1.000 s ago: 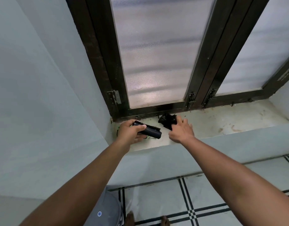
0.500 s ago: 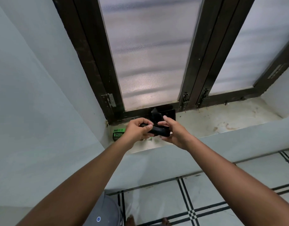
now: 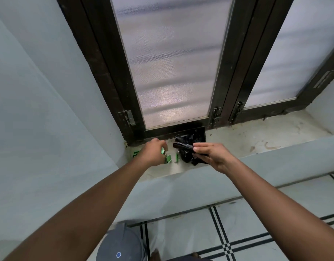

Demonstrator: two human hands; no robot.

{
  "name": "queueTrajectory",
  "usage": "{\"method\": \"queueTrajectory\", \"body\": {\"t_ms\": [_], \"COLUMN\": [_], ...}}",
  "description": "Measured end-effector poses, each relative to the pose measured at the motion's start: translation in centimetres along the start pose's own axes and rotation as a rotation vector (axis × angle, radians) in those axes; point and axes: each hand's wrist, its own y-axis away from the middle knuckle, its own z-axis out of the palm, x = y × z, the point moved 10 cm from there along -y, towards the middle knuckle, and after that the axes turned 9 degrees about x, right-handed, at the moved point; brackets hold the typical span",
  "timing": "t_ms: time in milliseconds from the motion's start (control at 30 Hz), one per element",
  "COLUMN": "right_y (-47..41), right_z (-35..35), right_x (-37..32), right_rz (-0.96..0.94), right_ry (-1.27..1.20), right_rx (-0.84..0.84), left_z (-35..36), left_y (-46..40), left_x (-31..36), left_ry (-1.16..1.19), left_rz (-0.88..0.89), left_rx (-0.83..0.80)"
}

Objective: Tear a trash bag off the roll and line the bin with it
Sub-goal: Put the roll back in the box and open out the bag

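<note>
The right hand [image 3: 215,157] pinches one glossy black cylindrical roll of plastic trash bags [image 3: 183,146] between thumb and fingers, over a crumpled black plastic bag [image 3: 190,154] lying on the stained pale windowsill [image 3: 256,138]. The left hand [image 3: 153,154] curls its fingers around a green-and-white paper wrapper [image 3: 169,159] beside it.

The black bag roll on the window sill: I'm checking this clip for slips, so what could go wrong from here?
1. The right hand holds the bag roll only at one end with its fingertips, so it may slip or unroll.
2. The crumpled loose bag lies bunched beside the roll; a pull could tear it unevenly.
3. The left hand is at the green packaging, not steadying the roll.
</note>
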Motion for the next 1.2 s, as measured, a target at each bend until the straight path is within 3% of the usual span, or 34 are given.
{"method": "queueTrajectory", "body": {"t_ms": [133, 267, 367, 533, 733, 867, 1200], "right_y": [-0.2, 0.2, 0.5, 1.1, 1.2, 1.0, 2.4], "right_z": [-0.4, -0.4, -0.3, 0.5, 2.2, 3.3, 6.0], "right_x": [0.3, 0.5, 0.5, -0.4, -2.6, -2.9, -3.9], "right_rz": [-0.039, -0.063, -0.072, -0.116, -0.213, -0.264, -0.476], "right_ry": [-0.029, -0.073, -0.116, -0.14, -0.145, -0.009, 0.35], "right_rx": [0.053, 0.099, 0.112, 0.114, 0.118, 0.158, 0.308], "left_z": [1.6, 1.0, -1.4, -6.6, -6.3, -5.1, -5.6], "left_y": [0.0, -0.8, -1.0, 0.3, 1.2, 1.5, 3.6], "left_x": [0.8, 1.5, 1.6, 0.2, -2.4, -2.0, -0.9], "left_ry": [-0.34, -0.384, -0.243, 0.197, 0.631, 0.621, 0.636], "left_rz": [0.114, 0.134, 0.097, -0.071, -0.273, -0.18, 0.106], "left_rx": [-0.066, -0.034, 0.111, 0.4, 0.395, 0.317, 0.457]}}
